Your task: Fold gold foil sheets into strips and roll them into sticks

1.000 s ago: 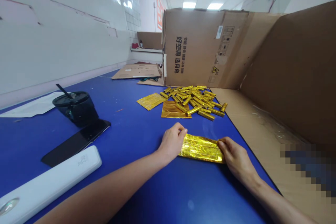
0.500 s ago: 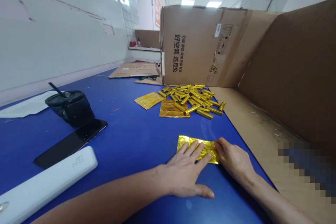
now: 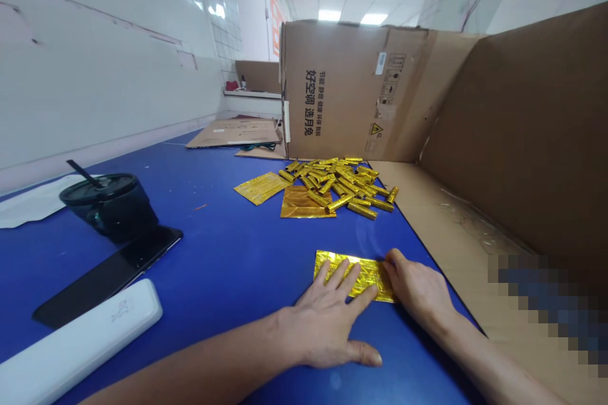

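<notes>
A folded sheet of gold foil (image 3: 349, 264) lies on the blue table (image 3: 228, 253) in front of me. My left hand (image 3: 330, 323) rests flat on it, fingers stretched out over its near edge. My right hand (image 3: 418, 291) has its fingers closed on the sheet's right end. Farther back sits a pile of small rolled gold foil sticks (image 3: 344, 185), with two flat gold sheets (image 3: 304, 202) beside it on the left.
A dark lidded cup with a straw (image 3: 107, 205) stands at the left on a black phone (image 3: 107, 275). A white oblong case (image 3: 76, 345) lies nearer. Large cardboard boxes (image 3: 346, 95) wall off the back and right; flattened cardboard (image 3: 451, 228) covers the table's right side.
My left hand left the sheet's left end and laid itself flat across the foil. The right hand stayed on the right end. The view shifted slightly.
</notes>
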Action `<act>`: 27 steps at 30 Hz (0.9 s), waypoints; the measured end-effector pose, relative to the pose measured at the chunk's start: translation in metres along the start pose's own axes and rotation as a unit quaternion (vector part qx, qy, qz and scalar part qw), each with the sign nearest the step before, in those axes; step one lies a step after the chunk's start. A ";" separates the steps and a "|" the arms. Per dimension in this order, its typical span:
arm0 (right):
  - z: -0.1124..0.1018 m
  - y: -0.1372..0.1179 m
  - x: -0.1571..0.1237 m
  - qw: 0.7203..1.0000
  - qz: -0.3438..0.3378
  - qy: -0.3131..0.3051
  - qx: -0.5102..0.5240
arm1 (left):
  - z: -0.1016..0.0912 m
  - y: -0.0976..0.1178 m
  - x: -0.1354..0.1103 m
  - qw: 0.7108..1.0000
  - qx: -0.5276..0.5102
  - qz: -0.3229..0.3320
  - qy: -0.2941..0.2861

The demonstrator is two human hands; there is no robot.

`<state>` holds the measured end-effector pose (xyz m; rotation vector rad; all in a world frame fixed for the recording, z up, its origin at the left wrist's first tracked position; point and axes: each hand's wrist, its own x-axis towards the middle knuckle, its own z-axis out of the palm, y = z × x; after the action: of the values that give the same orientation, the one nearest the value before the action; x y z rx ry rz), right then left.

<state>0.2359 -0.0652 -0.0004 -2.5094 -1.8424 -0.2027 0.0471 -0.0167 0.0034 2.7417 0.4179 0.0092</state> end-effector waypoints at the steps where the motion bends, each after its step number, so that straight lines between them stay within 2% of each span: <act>1: 0.000 0.001 0.000 1.000 0.004 0.021 0.006 | 0.001 0.000 0.000 1.000 0.000 -0.004 0.001; 4: -0.004 0.001 -0.003 0.991 -0.021 0.116 0.064 | 0.003 0.001 0.000 1.000 0.001 -0.016 0.007; 6: -0.006 -0.005 -0.008 0.978 -0.098 0.131 0.131 | 0.003 0.001 0.001 1.000 0.003 -0.020 0.014; 8: -0.008 -0.013 -0.014 0.959 -0.194 0.079 0.189 | 0.004 0.001 0.001 0.999 0.007 -0.026 0.018; 10: -0.008 -0.021 -0.019 0.946 -0.249 0.006 0.209 | 0.005 0.001 0.002 0.999 0.012 -0.038 0.020; 12: -0.006 -0.025 -0.020 0.944 -0.260 -0.047 0.199 | 0.005 0.001 0.003 0.998 0.015 -0.051 0.025; 14: -0.004 -0.025 -0.020 0.948 -0.255 -0.067 0.178 | 0.006 0.000 0.004 0.997 0.018 -0.063 0.030; 19: -0.001 -0.021 -0.017 0.955 -0.255 -0.066 0.136 | 0.007 -0.010 0.003 0.995 0.030 -0.091 0.031; 27: -0.002 -0.019 -0.014 0.955 -0.254 -0.078 0.129 | -0.001 -0.027 0.005 0.991 0.068 -0.116 0.022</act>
<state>0.2131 -0.0727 -0.0014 -1.8927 -2.3664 0.2255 0.0436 0.0089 -0.0055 2.8113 0.7738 -0.0204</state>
